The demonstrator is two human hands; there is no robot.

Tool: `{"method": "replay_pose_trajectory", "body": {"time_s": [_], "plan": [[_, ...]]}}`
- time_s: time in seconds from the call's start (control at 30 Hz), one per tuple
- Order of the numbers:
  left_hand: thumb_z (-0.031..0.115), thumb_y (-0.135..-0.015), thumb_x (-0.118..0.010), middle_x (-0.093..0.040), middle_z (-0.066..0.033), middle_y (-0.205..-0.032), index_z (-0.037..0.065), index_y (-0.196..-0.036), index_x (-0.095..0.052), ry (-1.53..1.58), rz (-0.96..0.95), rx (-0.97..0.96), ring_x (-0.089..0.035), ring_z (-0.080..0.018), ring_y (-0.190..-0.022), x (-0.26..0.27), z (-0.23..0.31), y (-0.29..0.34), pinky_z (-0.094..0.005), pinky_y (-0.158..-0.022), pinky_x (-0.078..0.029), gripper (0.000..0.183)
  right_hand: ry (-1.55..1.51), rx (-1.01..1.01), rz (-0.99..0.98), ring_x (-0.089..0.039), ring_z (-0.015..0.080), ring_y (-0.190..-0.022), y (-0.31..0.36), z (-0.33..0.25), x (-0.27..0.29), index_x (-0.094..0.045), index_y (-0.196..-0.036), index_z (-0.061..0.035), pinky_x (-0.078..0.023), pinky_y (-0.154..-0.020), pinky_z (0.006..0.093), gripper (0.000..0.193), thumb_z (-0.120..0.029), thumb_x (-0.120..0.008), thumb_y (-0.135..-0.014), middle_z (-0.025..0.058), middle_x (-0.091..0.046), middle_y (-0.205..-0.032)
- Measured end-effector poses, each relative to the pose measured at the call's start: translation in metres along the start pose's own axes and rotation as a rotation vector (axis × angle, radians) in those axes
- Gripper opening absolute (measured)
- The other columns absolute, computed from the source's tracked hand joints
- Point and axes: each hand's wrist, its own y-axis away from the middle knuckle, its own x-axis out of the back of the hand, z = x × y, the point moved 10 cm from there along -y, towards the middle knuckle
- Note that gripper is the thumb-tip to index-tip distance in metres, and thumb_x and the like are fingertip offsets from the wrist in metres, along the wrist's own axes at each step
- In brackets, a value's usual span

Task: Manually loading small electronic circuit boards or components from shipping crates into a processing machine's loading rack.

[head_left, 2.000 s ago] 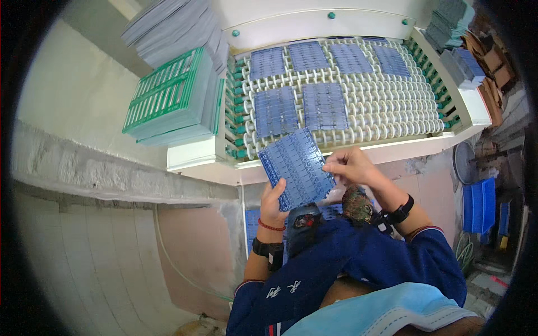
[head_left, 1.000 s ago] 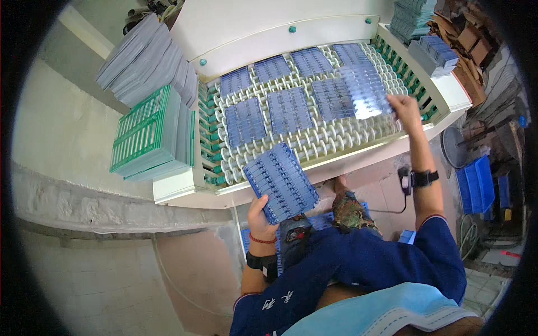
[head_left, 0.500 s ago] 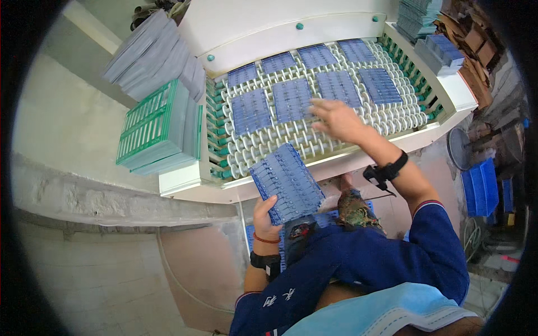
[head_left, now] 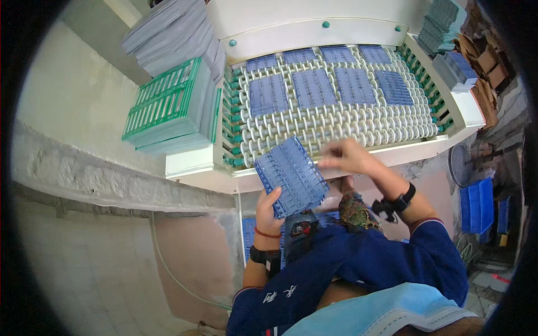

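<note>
My left hand (head_left: 270,211) grips a stack of blue circuit board panels (head_left: 292,176) by its lower left corner, thumb on top. The stack is tilted in front of the roller conveyor (head_left: 347,123). Just off the stack's right edge is my right hand (head_left: 350,157), somewhat blurred, its fingers bent and apart with nothing visible in them. Beyond the hands, several blue panels (head_left: 314,88) lie flat on the conveyor's white wheels in two rows. The nearer wheels carry no panel.
Green-framed racks or trays (head_left: 165,101) and a leaning grey stack (head_left: 174,39) stand left of the conveyor. At its right are another panel stack (head_left: 459,70) and grey-green stacked sheets (head_left: 443,25). Blue bins (head_left: 476,206) sit on the floor at the right.
My right hand has drawn back from the panels on the conveyor to beside the held stack. The near row of panels lies farther from me on the wheels. My view has shifted slightly.
</note>
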Motion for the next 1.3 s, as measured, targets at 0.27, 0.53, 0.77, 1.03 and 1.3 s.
{"method": "replay_pose_trajectory", "body": {"time_s": [0.27,0.53,0.77,1.03,1.3], "plan": [[0.008,-0.082,-0.051,-0.055,-0.0168,-0.112,-0.007,-0.118,-0.044,0.069,-0.026,-0.008,-0.057,-0.0266,-0.099,0.017,0.01,0.006,-0.0373,-0.085,-0.047,0.039,-0.819,-0.431,0.149,-0.045,0.0051,-0.039,0.022,0.059,-0.013,-0.059,-0.071,-0.002,-0.038,-0.037,0.0192,0.022,-0.019,-0.06,-0.085,-0.0002,-0.053,-0.055],[0.014,-0.072,-0.055,-0.054,-0.018,-0.111,-0.008,-0.121,-0.042,-0.016,-0.031,-0.006,-0.056,-0.0262,-0.1,0.015,0.031,0.049,-0.0353,-0.086,-0.046,0.055,-0.744,-0.391,0.197,-0.051,0.0067,-0.047,-0.029,0.042,-0.025,-0.059,-0.081,0.0011,-0.04,-0.039,0.0191,0.022,-0.02,-0.058,-0.086,0.0018,-0.055,-0.063],[0.011,-0.078,-0.059,-0.057,-0.0149,-0.108,-0.007,-0.116,-0.045,-0.082,0.061,0.029,-0.058,-0.0236,-0.095,0.03,0.024,0.043,-0.0343,-0.084,-0.046,0.045,-0.711,-0.477,-0.023,-0.057,0.0109,-0.051,-0.04,0.022,-0.055,-0.061,-0.081,0.0046,-0.047,-0.042,0.0228,0.026,-0.02,-0.056,-0.087,0.0064,-0.06,-0.067],[0.009,-0.084,-0.052,-0.055,-0.015,-0.111,-0.007,-0.118,-0.044,-0.069,0.003,-0.021,-0.057,-0.0234,-0.098,0.02,0.021,0.0,-0.0345,-0.085,-0.046,0.038,-0.76,-0.296,-0.188,-0.052,0.0069,-0.045,0.017,0.004,-0.068,-0.062,-0.076,0.0006,-0.043,-0.038,0.0195,0.022,-0.02,-0.063,-0.083,0.0013,-0.056,-0.061],[0.01,-0.078,-0.046,-0.053,-0.0196,-0.115,-0.009,-0.12,-0.042,0.069,-0.064,0.01,-0.055,-0.0286,-0.103,0.023,0.018,0.007,-0.0384,-0.091,-0.043,0.046,-0.229,-0.476,0.242,-0.055,0.0114,-0.042,-0.008,0.1,0.045,-0.065,-0.078,0.0039,-0.045,-0.04,0.0248,0.027,-0.022,-0.063,-0.081,0.006,-0.056,-0.054]]}}
